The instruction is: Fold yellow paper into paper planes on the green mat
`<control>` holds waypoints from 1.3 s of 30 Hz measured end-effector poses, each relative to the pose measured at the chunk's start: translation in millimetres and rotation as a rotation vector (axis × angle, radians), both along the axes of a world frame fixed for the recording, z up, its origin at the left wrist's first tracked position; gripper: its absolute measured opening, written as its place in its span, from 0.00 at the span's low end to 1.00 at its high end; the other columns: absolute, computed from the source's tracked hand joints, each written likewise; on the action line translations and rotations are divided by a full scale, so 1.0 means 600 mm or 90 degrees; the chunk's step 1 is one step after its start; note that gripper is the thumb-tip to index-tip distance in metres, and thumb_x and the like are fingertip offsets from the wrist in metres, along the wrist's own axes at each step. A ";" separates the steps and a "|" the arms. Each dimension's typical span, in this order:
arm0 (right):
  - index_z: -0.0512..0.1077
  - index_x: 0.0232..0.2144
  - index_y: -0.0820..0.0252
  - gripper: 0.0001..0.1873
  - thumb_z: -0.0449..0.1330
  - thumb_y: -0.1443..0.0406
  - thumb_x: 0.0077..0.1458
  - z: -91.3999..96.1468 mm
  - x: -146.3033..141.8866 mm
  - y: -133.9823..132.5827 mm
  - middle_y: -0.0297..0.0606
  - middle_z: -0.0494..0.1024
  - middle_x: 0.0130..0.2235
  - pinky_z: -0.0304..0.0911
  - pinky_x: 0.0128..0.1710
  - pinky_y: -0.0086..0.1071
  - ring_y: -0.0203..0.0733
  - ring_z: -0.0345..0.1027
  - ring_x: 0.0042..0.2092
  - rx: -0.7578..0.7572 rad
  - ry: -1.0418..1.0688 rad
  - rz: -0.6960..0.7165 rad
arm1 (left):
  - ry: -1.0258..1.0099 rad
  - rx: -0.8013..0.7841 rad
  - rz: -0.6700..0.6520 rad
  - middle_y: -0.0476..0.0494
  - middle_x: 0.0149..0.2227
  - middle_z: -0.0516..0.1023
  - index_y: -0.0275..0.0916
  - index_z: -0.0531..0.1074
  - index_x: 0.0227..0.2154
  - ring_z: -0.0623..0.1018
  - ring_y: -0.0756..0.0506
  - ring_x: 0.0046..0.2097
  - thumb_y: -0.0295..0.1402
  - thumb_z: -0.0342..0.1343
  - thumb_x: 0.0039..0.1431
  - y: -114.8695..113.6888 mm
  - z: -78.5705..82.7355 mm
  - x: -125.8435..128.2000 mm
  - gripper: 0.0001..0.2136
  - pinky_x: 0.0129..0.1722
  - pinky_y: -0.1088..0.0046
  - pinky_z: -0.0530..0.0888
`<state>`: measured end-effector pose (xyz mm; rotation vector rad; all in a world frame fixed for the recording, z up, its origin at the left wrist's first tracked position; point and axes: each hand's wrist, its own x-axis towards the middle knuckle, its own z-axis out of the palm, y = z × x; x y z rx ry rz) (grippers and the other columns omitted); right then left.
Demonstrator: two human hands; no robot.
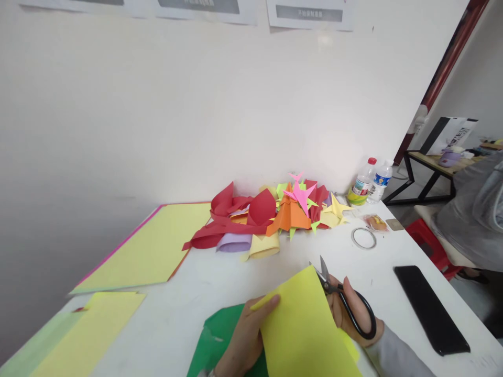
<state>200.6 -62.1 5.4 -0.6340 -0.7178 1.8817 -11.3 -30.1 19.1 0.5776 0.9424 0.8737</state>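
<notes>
My left hand [243, 337] pinches the left edge of a yellow sheet of paper [304, 330] held up near the table's front edge. At the sheet's upper right corner, my right hand [349, 311] grips black-handled scissors [346, 301], whose blades are slightly apart. A green sheet [214, 337] lies under my left hand on the white table [220, 272].
A pile of coloured paper scraps and folded shapes [271, 214] sits at the back. Large yellow sheets [157, 243] lie at left. A tape ring [363, 237], two bottles [371, 180] and a black phone [430, 308] are at right. Another person's grey sleeve [477, 209] shows at far right.
</notes>
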 end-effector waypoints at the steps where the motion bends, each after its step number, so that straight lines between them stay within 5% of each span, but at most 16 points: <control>1: 0.59 0.60 0.56 0.43 0.49 0.36 0.53 0.001 -0.001 0.000 0.45 0.79 0.39 0.63 0.31 0.36 0.43 0.71 0.27 0.003 -0.003 0.000 | 0.006 0.001 -0.003 0.37 0.29 0.83 0.32 0.79 0.30 0.82 0.37 0.32 0.38 0.68 0.44 -0.001 0.000 0.001 0.14 0.35 0.63 0.77; 11: 0.67 0.54 0.60 0.35 0.54 0.42 0.55 0.010 0.002 0.004 0.33 0.74 0.22 0.54 0.20 0.26 0.36 0.65 0.21 0.021 0.004 -0.066 | 0.015 -0.004 0.001 0.39 0.28 0.82 0.34 0.79 0.28 0.81 0.38 0.30 0.39 0.69 0.43 0.000 -0.002 0.001 0.14 0.34 0.64 0.77; 23: 0.69 0.52 0.62 0.35 0.56 0.42 0.54 0.012 -0.002 0.004 0.32 0.72 0.18 0.51 0.17 0.24 0.33 0.64 0.19 0.017 -0.009 -0.086 | 0.002 0.010 -0.024 0.39 0.28 0.83 0.34 0.79 0.29 0.81 0.39 0.30 0.39 0.68 0.45 0.002 0.001 -0.003 0.13 0.31 0.66 0.77; 28: 0.68 0.51 0.60 0.35 0.51 0.40 0.55 0.042 0.031 0.017 0.31 0.71 0.20 0.53 0.14 0.26 0.34 0.59 0.16 -0.035 0.048 -0.097 | 0.013 0.017 0.022 0.40 0.29 0.83 0.35 0.79 0.30 0.82 0.38 0.32 0.38 0.67 0.44 0.012 0.006 -0.018 0.13 0.33 0.66 0.77; 33: 0.69 0.43 0.58 0.25 0.56 0.45 0.54 0.052 0.071 0.047 0.29 0.70 0.20 0.60 0.17 0.28 0.34 0.60 0.17 -0.080 -0.020 -0.308 | 0.043 0.020 0.038 0.38 0.30 0.83 0.34 0.78 0.30 0.82 0.38 0.32 0.41 0.67 0.43 0.021 0.008 -0.022 0.15 0.32 0.66 0.77; 35: 0.68 0.37 0.58 0.24 0.58 0.44 0.51 0.036 0.068 0.057 0.28 0.69 0.18 0.59 0.15 0.29 0.35 0.58 0.15 -0.095 -0.151 -0.439 | 0.045 0.010 0.051 0.39 0.30 0.83 0.35 0.78 0.31 0.82 0.38 0.32 0.41 0.67 0.44 0.023 0.006 -0.020 0.15 0.32 0.66 0.78; 39: 0.64 0.29 0.57 0.21 0.62 0.47 0.50 -0.003 0.060 0.065 0.27 0.68 0.16 0.49 0.10 0.26 0.32 0.54 0.12 -0.071 -0.229 -0.506 | 0.051 -0.012 0.114 0.40 0.32 0.83 0.35 0.76 0.34 0.82 0.37 0.35 0.36 0.65 0.47 0.024 0.004 -0.020 0.12 0.32 0.65 0.78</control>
